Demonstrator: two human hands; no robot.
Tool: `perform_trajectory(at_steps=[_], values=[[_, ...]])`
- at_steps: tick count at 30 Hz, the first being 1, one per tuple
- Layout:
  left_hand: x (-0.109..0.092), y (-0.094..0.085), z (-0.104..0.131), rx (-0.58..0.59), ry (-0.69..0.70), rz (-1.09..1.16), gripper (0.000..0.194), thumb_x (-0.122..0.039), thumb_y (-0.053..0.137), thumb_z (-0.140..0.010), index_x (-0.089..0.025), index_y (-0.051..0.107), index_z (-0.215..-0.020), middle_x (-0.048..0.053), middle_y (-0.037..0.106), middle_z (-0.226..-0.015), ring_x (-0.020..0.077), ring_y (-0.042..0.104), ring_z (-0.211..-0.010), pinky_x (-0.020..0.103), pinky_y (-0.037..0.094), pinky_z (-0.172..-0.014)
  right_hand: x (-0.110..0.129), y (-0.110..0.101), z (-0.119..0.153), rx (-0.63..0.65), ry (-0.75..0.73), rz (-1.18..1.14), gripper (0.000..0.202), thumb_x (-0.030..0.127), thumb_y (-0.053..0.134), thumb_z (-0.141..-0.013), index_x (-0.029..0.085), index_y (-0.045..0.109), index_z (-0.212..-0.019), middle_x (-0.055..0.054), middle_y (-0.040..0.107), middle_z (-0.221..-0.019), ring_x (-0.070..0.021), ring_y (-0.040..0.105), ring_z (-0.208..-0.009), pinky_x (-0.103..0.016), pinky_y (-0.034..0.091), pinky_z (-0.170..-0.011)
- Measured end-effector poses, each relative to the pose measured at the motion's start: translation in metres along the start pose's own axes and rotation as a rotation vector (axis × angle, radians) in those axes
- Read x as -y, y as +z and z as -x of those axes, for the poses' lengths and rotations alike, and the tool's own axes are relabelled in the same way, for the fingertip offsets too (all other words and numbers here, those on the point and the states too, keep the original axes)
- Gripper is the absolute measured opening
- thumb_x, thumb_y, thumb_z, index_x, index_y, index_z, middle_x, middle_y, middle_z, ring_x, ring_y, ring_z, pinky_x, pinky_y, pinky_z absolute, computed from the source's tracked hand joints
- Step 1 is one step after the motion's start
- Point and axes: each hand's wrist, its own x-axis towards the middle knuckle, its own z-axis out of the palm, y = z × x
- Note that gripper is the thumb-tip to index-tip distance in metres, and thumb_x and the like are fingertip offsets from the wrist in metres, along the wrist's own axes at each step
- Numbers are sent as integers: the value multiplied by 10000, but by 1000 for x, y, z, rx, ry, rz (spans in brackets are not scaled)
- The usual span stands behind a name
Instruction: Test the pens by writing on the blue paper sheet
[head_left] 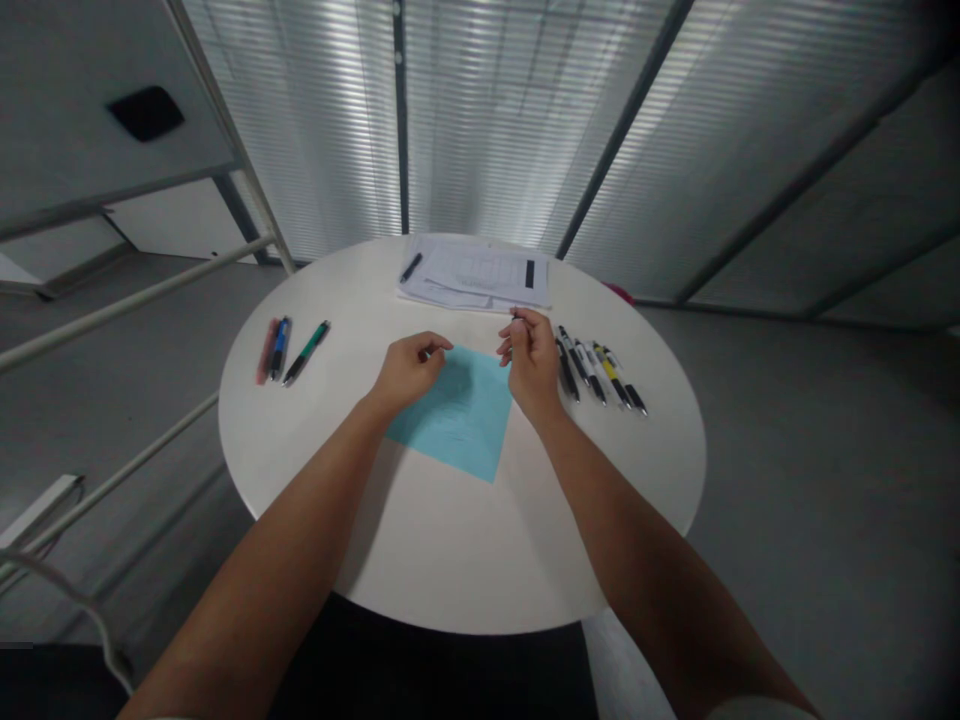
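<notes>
A light blue square sheet (466,412) lies at an angle on the round white table (480,560). Over its upper left edge is my left hand (411,372), fingers curled with thumb and index close together; whatever they might hold is too small to make out. My right hand (531,362) is at the sheet's upper right corner, its fingers bent around a small dark thing near the fingertips, perhaps a pen, mostly hidden. Just right of that hand lie several pens (600,372), black, white and yellow.
A stack of white papers (480,272) with a dark pen (411,267) on it sits at the table's far edge. On the left lie a green pen (306,352), a blue pen (280,348) and a red one (266,352). Metal rails (142,297) stand left of the table.
</notes>
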Motion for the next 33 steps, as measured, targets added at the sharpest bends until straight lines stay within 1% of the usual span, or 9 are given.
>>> perform_trajectory(at_steps=[3, 6, 9, 12, 16, 21, 26, 29, 33], values=[[2, -3, 0, -35, 33, -101, 291, -226, 513, -789, -171, 747, -954, 40, 694, -773, 157, 584, -677, 305, 476, -721, -1, -1, 0, -6, -70, 103, 381, 532, 421, -977, 240, 569, -1171, -75, 658, -1003, -169, 627, -831, -313, 522, -732], [1, -6, -1, -86, 28, -250, 313, -221, 494, -810, -184, 746, -990, 60, 706, -859, 192, 598, -787, 345, 479, -819, -5, -2, 1, 60, -147, 190, 338, 502, 493, -952, 224, 601, -1111, -95, 666, -1080, -214, 625, -993, -372, 498, -886], [2, -8, -1, -74, 55, -460, 354, -237, 520, -815, -190, 733, -1095, 104, 690, -1042, 255, 567, -1004, 416, 433, -957, -8, -1, 2, 133, -162, 245, 295, 466, 506, -948, 229, 611, -1089, -86, 675, -1084, -221, 625, -1011, -387, 481, -924], [6, -6, 1, -6, 38, -607, 415, -283, 545, -833, -211, 700, -1211, 147, 631, -1182, 316, 505, -1113, 476, 404, -981, -9, -2, 3, 161, -151, 281, 253, 426, 512, -945, 231, 619, -1067, -79, 683, -1063, -221, 629, -991, -386, 479, -915], [10, -1, 3, 88, 5, -664, 388, -296, 529, -858, -242, 714, -1194, 161, 613, -1188, 351, 485, -1112, 509, 408, -940, -7, -2, 3, 187, -140, 300, 234, 399, 511, -940, 229, 627, -1052, -76, 688, -1030, -218, 632, -946, -379, 476, -887], [11, 0, 1, 121, 21, -669, 363, -295, 478, -887, -226, 739, -1131, 165, 630, -1144, 352, 498, -1070, 516, 411, -912, -5, -2, 3, 241, -133, 321, 246, 411, 508, -940, 228, 641, -1036, -75, 690, -1020, -219, 628, -945, -374, 473, -871], [13, -2, -2, 109, 36, -669, 356, -251, 456, -882, -220, 765, -1056, 151, 671, -1078, 327, 544, -1008, 494, 429, -880, -5, -2, 4, 273, -136, 321, 244, 398, 503, -944, 228, 646, -1045, -74, 691, -1040, -217, 628, -962, -374, 475, -883], [15, -3, -3, 85, 39, -668, 348, -252, 459, -880, -212, 775, -1019, 152, 687, -1045, 321, 575, -972, 487, 440, -859, -4, -3, 4, 291, -140, 323, 223, 377, 513, -938, 229, 647, -1038, -73, 694, -1052, -217, 631, -978, -380, 477, -897], [16, -2, -3, 56, 39, -658, 332, -263, 486, -868, -223, 757, -1055, 142, 695, -1040, 303, 594, -962, 461, 448, -857, -3, -2, 4, 309, -147, 317, 205, 358, 525, -932, 231, 649, -1033, -73, 696, -1058, -218, 635, -993, -384, 482, -909]])
